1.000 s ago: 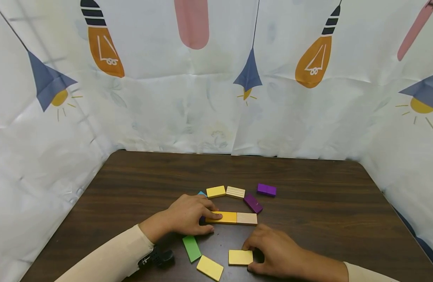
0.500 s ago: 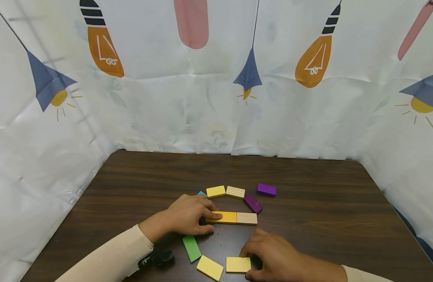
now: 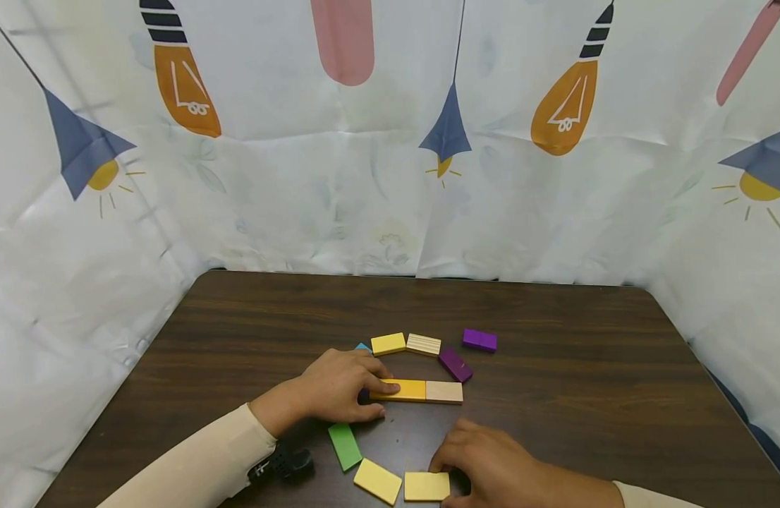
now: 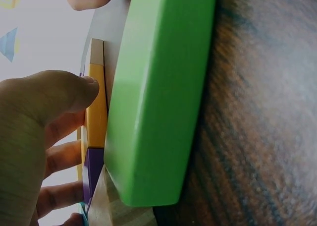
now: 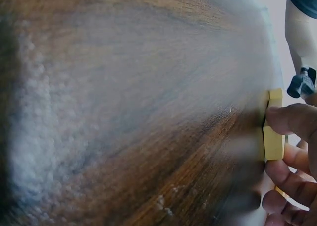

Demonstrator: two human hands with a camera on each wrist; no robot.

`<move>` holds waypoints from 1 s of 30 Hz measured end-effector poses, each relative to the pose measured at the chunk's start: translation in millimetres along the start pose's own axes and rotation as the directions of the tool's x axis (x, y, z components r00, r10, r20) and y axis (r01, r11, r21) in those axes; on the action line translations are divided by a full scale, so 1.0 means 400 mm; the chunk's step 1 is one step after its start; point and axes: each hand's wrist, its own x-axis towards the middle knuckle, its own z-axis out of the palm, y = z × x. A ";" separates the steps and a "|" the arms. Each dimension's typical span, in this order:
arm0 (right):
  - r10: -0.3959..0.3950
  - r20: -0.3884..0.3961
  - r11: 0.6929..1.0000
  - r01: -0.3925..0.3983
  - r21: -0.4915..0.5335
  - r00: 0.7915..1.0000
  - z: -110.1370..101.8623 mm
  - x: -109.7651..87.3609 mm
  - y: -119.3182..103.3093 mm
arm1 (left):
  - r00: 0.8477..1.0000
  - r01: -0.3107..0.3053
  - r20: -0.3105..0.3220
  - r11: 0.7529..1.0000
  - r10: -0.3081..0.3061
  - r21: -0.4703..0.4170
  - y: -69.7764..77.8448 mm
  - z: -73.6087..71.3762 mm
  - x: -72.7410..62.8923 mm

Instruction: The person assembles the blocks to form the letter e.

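Observation:
My right hand (image 3: 491, 462) pinches a yellow block (image 3: 424, 487) between thumb and fingers at the table's near side; the right wrist view shows the thumb across the block (image 5: 274, 145). Just left of it lies a second yellow block (image 3: 378, 481), slanted, its corner close to the held one. My left hand (image 3: 336, 388) rests on an orange block (image 3: 410, 390), forefinger extended along its top. A pale wood block (image 3: 444, 392) lies end to end with the orange one. A green block (image 3: 345, 447) sits below the left hand; the left wrist view also shows a dark purple block (image 4: 93, 167).
Behind the row, a yellow block (image 3: 388, 344), a striped wood block (image 3: 423, 344) and a purple block (image 3: 455, 365) form an arc. Another purple block (image 3: 480, 340) lies apart. A blue corner (image 3: 363, 348) peeks out behind the left hand. White printed cloth (image 3: 364, 212) surrounds the dark table (image 3: 555, 367).
My right hand has slid the pinched yellow block toward the near edge and slightly left, beside the slanted yellow block. The left hand has stayed on the orange block.

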 end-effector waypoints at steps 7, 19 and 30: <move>-0.041 0.012 0.999 0.041 0.012 0.999 0.004 -0.001 0.004 | 1.000 0.005 0.003 1.000 -0.005 -0.001 0.000 -0.001 0.000; 0.092 0.060 0.991 -0.097 0.094 0.994 -0.029 0.000 0.004 | 1.000 0.000 -0.003 1.000 0.000 -0.008 0.002 -0.005 0.001; 0.278 -0.174 0.958 -0.285 -0.014 0.945 -0.115 0.021 0.104 | 1.000 0.015 0.012 1.000 -0.015 -0.020 0.003 -0.005 0.001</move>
